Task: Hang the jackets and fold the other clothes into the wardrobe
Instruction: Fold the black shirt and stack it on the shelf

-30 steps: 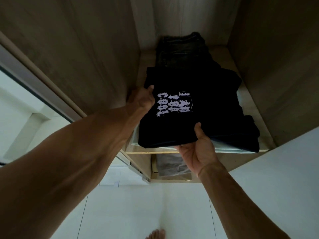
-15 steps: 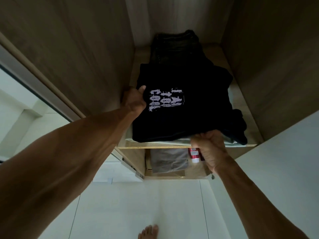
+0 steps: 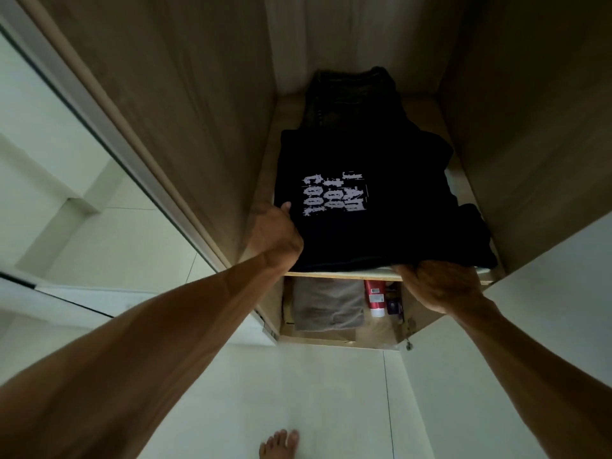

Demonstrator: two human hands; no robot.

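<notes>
A folded black T-shirt point(image 3: 390, 207) with a pale printed logo lies on top of a stack on the wooden wardrobe shelf point(image 3: 344, 275). Under it a white garment edge point(image 3: 364, 270) shows at the front. Behind the stack lies a folded pair of dark jeans point(image 3: 351, 94). My left hand point(image 3: 276, 233) grips the shirt's left front corner, thumb on top. My right hand point(image 3: 437, 283) is curled at the stack's front right edge, fingers tucked under the cloth.
Below the shelf sits a folded grey garment point(image 3: 326, 304), a red tube point(image 3: 376, 296) and a small dark box point(image 3: 394, 306). Wooden side walls point(image 3: 185, 104) close in left and right. A white door point(image 3: 516, 326) stands on the right. A bare foot point(image 3: 280, 443) is on the pale floor.
The black T-shirt slid deeper onto the shelf and settled on the stack. My right hand turned from holding it underneath to curling at the front right edge.
</notes>
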